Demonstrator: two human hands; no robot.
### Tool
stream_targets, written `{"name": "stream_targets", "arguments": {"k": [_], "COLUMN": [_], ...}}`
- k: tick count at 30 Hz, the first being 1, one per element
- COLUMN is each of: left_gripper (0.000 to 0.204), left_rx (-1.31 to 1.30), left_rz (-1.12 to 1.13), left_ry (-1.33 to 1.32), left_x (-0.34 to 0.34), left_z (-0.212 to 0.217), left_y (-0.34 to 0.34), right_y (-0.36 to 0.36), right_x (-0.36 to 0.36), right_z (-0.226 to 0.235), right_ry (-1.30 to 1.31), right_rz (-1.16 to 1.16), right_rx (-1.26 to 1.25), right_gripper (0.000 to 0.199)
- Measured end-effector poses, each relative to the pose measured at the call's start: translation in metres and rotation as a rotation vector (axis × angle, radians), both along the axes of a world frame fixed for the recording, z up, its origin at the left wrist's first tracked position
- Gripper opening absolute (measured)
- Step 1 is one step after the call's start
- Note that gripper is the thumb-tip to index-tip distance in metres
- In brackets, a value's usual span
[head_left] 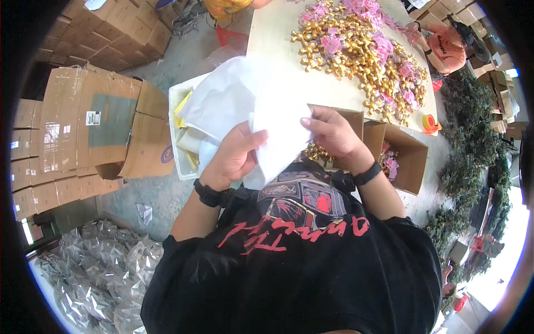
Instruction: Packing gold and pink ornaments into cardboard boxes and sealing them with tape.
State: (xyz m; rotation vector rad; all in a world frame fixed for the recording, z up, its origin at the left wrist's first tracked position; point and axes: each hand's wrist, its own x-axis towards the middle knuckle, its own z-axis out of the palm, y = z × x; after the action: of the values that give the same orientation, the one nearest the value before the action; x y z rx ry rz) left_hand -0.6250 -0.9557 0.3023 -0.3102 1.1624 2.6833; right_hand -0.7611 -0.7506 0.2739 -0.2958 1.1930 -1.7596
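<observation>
A large white sheet [286, 147], thin and creased, is stretched between my two hands in front of my chest. I cannot make out whether it is paper or a plastic bag. My left hand [236, 155] pinches its near left edge between thumb and fingers. On the other side, my right hand [336, 135] grips the right edge, thumb on top. The sheet's far left part spreads over a white plastic crate [177, 147] that holds yellow and white pieces. Past my right hand, an open cardboard box [351, 123] contains small gold ornaments [318, 153], partly hidden by my arm.
Gold ornaments and pink packets [356, 53] pile up on the table [272, 42]. A second open carton [411, 161] and an orange tape roll [430, 123] are at right. Stacked cartons [83, 119] stand left, silver stars [100, 273] lower left. A co-worker [445, 50] reaches over the table's far right.
</observation>
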Motion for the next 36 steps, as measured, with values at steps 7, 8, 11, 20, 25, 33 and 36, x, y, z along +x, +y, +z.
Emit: {"name": "stream_targets", "arguments": {"k": [7, 8, 11, 20, 25, 33, 36], "left_gripper": [0.037, 0.037, 0.033, 0.022, 0.026, 0.047, 0.069], "left_rx": [0.117, 0.118, 0.005, -0.753, -1.444, -0.985, -0.48], "left_rz": [0.363, 0.362, 0.119, 0.131, 0.008, 0.586, 0.361], "left_ry": [-0.118, -0.121, -0.161, 0.233, 1.101, 0.351, 0.136], "left_x": [0.015, 0.017, 0.021, -0.021, -0.036, -0.071, -0.09], "left_z": [-0.011, -0.011, -0.01, 0.032, 0.082, -0.015, -0.076], "left_y": [0.01, 0.012, 0.016, 0.043, 0.065, -0.034, -0.035], "right_y": [0.037, 0.034, 0.042, 0.046, 0.068, 0.154, 0.163], "right_x": [0.018, 0.022, 0.014, 0.027, 0.011, 0.021, 0.02], "right_z": [0.012, 0.024, 0.013, 0.096, 0.097, 0.122, 0.119], "right_ry": [0.337, 0.319, 0.35, 1.511, 1.587, 0.794, 0.804], "right_rz": [-0.301, -0.381, -0.42, -0.687, 0.025, -0.609, -0.804], "right_rx": [0.284, 0.299, 0.327, 0.668, 0.598, 0.742, 0.663], "right_gripper": [0.021, 0.021, 0.021, 0.062, 0.055, 0.026, 0.039]}}
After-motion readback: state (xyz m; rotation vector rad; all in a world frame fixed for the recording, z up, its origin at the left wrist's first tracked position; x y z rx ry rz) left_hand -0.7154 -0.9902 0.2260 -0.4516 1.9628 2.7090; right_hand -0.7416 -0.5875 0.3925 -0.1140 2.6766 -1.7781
